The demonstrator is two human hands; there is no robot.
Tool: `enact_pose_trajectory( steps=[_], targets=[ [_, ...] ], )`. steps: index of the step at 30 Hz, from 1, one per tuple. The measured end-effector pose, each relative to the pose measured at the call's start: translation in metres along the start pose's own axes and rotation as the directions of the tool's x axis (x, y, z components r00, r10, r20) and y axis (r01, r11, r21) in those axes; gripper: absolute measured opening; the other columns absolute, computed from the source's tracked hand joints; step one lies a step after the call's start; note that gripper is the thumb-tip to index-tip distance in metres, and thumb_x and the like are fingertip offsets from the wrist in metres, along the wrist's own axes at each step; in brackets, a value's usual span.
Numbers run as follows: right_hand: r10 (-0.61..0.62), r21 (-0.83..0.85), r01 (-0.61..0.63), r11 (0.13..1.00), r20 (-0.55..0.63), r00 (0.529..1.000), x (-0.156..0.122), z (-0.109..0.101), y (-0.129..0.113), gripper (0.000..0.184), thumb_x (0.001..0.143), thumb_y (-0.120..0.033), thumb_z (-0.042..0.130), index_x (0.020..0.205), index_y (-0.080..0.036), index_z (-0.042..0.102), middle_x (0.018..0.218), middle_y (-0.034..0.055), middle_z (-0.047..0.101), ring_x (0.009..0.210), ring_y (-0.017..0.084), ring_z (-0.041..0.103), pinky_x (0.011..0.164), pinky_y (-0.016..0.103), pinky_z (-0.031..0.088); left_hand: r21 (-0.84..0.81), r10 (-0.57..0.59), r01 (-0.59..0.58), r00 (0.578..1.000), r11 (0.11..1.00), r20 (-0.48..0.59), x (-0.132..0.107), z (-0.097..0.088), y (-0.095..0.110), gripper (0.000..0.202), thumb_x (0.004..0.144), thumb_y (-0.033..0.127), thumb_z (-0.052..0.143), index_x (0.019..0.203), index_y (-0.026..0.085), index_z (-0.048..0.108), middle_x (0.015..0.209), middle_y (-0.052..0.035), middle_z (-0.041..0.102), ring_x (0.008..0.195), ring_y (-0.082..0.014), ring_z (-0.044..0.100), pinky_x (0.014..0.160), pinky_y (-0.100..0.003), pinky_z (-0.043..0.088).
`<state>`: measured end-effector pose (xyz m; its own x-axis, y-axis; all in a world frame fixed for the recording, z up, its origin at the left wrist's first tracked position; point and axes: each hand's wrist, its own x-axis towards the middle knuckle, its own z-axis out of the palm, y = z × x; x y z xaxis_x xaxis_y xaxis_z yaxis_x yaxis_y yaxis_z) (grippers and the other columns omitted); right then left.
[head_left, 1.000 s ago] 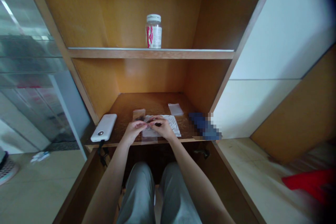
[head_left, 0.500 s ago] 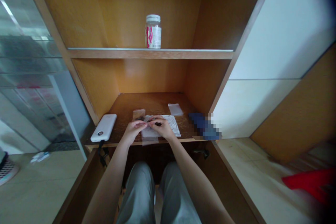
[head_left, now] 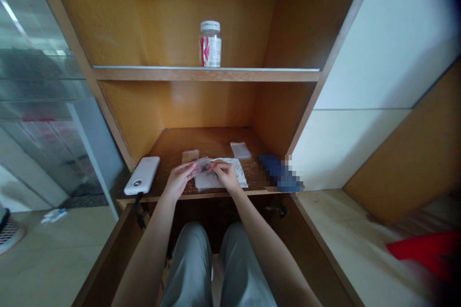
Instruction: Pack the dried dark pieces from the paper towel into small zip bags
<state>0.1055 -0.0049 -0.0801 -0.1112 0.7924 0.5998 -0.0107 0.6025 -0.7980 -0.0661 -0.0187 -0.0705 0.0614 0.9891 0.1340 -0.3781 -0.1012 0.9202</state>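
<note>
One white, slab-shaped device (head_left: pixel 142 175), with a round dark detail near its front end, is lying at the left end of a brown wooden shelf (head_left: pixel 216 140); a dark cable (head_left: pixel 139 210) is hanging from its front.

Next along, the person's bare left hand (head_left: pixel 180 178) is reaching over the shelf, its thumb and fingers closing together on the left side of a clear plastic bag (head_left: pixel 201 165). Behind these fingers, a small see-through packet (head_left: pixel 190 156) is lying flat, brown wood showing through it.

The bag itself is looking thin, glossy and creased, with a greyish tint towards the middle. It is sitting between the two hands, raised over the left part of a white sheet (head_left: pixel 239 170); whether it is holding anything is too small to tell. Higher up, on the next shelf, a bottle (head_left: pixel 210 44) with a white cap and a pink-and-white label is standing upright.

The right hand (head_left: pixel 224 176) is curling its fingers inward at the bag's right side, the tips bunching close together; whether they are pinching the plastic cannot be told. Out to the right of this hand, the sheet is showing its wrinkled end. Behind it, another flat clear bag (head_left: pixel 240 150) is lying, and at the shelf's right end a dark blue object (head_left: pixel 281 172) is resting, partly blurred into squares.
</note>
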Motion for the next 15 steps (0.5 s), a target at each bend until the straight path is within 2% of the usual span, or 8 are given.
enact_pose_trajectory(
  steps=[2,6,12,15],
  targets=[
    [0.025,-0.004,-0.025,1.0,0.013,1.0,-0.0004,0.0001,0.0002,0.024,0.079,-0.035,0.052,0.066,-0.022,0.067,0.074,0.004,0.068,0.076,0.019,0.062,0.076,0.033,0.048,-0.002,-0.008,0.008,1.0,1.0,-0.004,-0.0002,0.0,0.0005,0.022,0.065,0.027,0.07,0.081,0.012,0.069,0.083,-0.0081,0.07,0.08,-0.0189,0.065,0.088,-0.039,0.043],
    [0.045,-0.01,-0.045,0.999,-0.038,0.998,0.0,-0.0001,0.0041,0.024,0.079,-0.037,0.051,0.071,-0.023,0.068,0.077,0.004,0.068,0.078,0.02,0.063,0.076,0.033,0.048,-0.012,-0.022,0.022,1.0,1.0,-0.019,0.0004,-0.0013,-0.0003,0.025,0.064,0.026,0.071,0.085,0.012,0.068,0.089,-0.0094,0.069,0.083,-0.02,0.064,0.088,-0.039,0.043],
    [0.038,0.048,-0.031,0.998,-0.169,0.985,0.0021,-0.0023,0.0068,0.021,0.076,-0.038,0.055,0.085,-0.022,0.066,0.094,0.006,0.066,0.089,0.019,0.06,0.078,0.032,0.047,-0.043,0.016,-0.016,1.0,0.999,0.01,0.0023,-0.0033,-0.0017,0.025,0.068,0.028,0.067,0.087,0.012,0.064,0.089,-0.0104,0.069,0.082,-0.0217,0.065,0.086,-0.04,0.045],
    [0.061,0.15,-0.025,0.988,-0.242,0.968,0.0038,-0.0034,0.0074,0.026,0.074,-0.036,0.058,0.095,-0.021,0.063,0.103,0.0078,0.063,0.095,0.019,0.058,0.081,0.032,0.046,-0.041,0.038,-0.037,0.999,0.998,0.015,0.0023,-0.0023,-0.0018,0.022,0.069,0.027,0.066,0.084,0.011,0.064,0.085,-0.0099,0.069,0.082,-0.0222,0.065,0.086,-0.041,0.045]
  ],
)
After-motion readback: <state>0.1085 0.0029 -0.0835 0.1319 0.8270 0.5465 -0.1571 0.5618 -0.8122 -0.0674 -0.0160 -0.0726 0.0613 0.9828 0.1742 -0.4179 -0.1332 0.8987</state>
